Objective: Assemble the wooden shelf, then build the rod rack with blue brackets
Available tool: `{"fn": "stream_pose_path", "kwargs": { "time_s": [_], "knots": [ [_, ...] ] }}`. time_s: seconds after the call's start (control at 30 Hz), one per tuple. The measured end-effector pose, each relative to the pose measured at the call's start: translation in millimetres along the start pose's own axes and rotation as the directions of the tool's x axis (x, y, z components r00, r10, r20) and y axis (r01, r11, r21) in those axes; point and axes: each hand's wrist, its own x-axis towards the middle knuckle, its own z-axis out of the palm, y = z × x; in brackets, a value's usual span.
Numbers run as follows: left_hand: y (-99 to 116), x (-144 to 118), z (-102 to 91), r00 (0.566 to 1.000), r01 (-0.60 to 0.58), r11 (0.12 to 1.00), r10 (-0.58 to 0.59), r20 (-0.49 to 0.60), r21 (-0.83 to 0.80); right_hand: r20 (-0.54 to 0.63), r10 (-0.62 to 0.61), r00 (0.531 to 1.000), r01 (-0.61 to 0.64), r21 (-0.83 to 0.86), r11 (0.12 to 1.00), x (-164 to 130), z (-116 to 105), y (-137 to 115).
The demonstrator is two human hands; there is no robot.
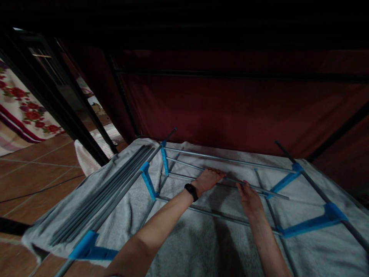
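Note:
A thin grey metal rod (235,180) crosses the middle of a rack frame. Its left part runs toward a blue plastic bracket (165,161), and its right end lies near another blue bracket (284,184). My left hand (209,179), with a black band on the wrist, is closed over the rod from above. Closer to the rod's right end, my right hand (249,196) pinches it between thumb and fingers. Other crossbars, such as the far bar (230,157) and the near bar (216,213), join the left and right sides.
Several loose grey tubes (100,196) lie side by side at the left on a grey blanket (184,246). A blue bracket (89,248) sits on the near left pole. Behind hangs a dark red cloth (216,107), with a black metal post (57,88) at the left.

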Motion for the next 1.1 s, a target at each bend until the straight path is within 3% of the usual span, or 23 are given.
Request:
{"fn": "stream_pose_path", "kwargs": {
  "time_s": [0.47,0.7,0.87,1.0,1.1],
  "knots": [
    [-0.9,-2.1,-0.2,1.000,0.008,1.000,-0.008,-0.020,0.012,0.050,0.005,0.999,-0.004,-0.029,1.000,-2.2,4.3,-3.7],
    [3.5,5.0,3.5,0.990,-0.037,0.999,0.032,-0.136,-0.034,0.031,-0.017,0.999,0.017,0.012,1.000,-7.6,22.0,-6.3],
    [17.5,31.9,2.1,0.974,-0.045,0.968,-0.013,-0.225,-0.249,0.036,-0.003,0.999,0.003,0.013,1.000,-6.1,33.3,-6.0],
    [40.9,68.8,-4.8,0.986,-0.057,0.953,0.006,-0.168,-0.297,0.032,-0.082,0.996,0.084,-0.080,0.993,0.3,37.7,-2.6],
    [63.4,101.2,-7.5,0.992,-0.112,0.955,0.090,-0.091,-0.274,0.077,-0.157,0.985,0.170,-0.203,0.964,3.9,43.9,-0.9]
  ]
}}
